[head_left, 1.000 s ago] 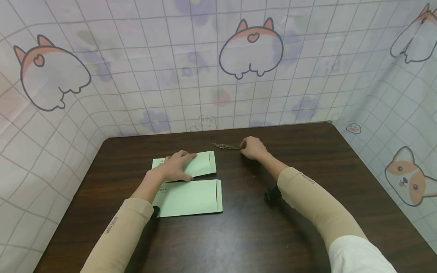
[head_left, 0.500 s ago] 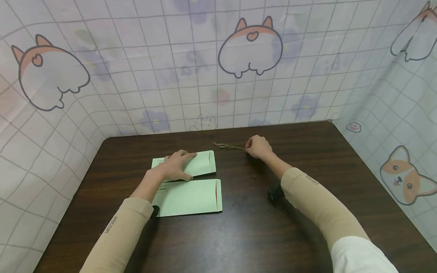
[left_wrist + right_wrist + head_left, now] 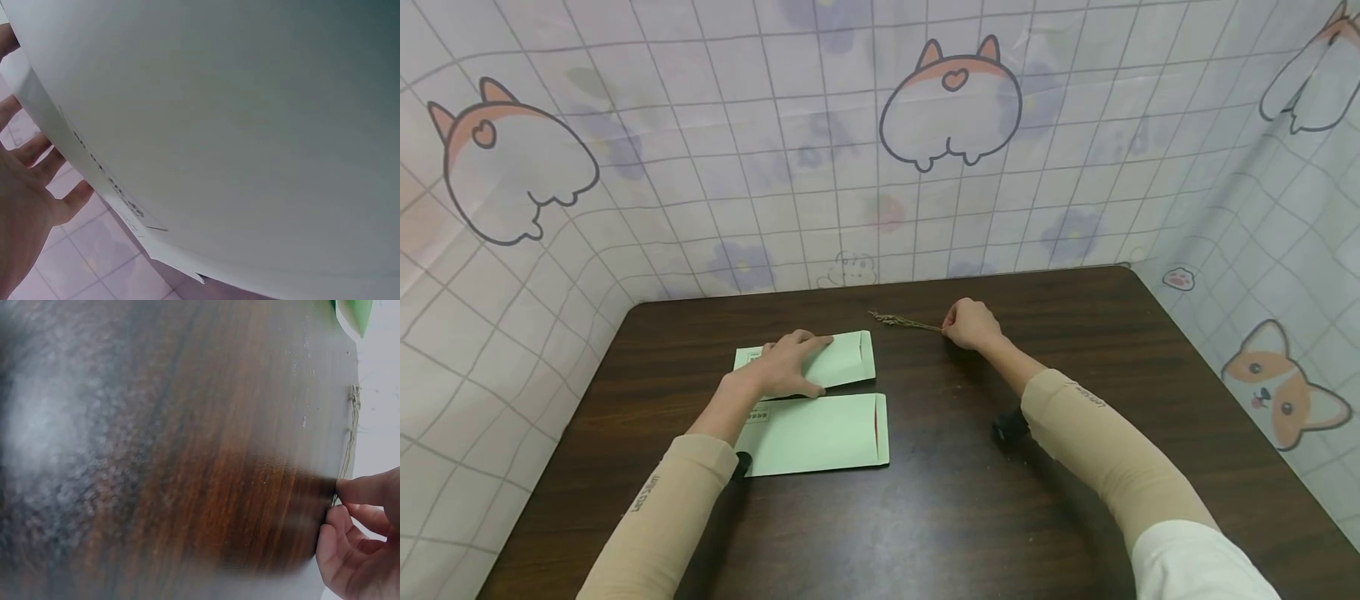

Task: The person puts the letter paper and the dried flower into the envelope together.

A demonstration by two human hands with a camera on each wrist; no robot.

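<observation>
Two pale green paper envelopes lie one behind the other on the dark wooden table. On the far envelope (image 3: pixel 842 360) my left hand (image 3: pixel 781 367) rests with fingers spread, covering its middle and left part; the thumb reaches its near edge. The near envelope (image 3: pixel 820 433) lies just in front, its flap end to the right. To the right of the far envelope, near the table's back, my right hand (image 3: pixel 972 324) pinches the stem end of a thin dried grass sprig (image 3: pixel 904 322) between thumb and fingers. The sprig's seedy tip points left. In the right wrist view the pinched stems (image 3: pixel 348 447) show beyond the thumb.
The dark wood-grain table (image 3: pixel 925 533) has its back edge against a white grid-patterned cloth (image 3: pixel 820 200) with cartoon dogs. A black wrist device (image 3: pixel 1009 425) shows under the right forearm, and another (image 3: pixel 742 463) beside the left wrist.
My right hand has shifted slightly right along the sprig to its stem end, so more stem shows. The left hand and both envelopes have stayed in place.
</observation>
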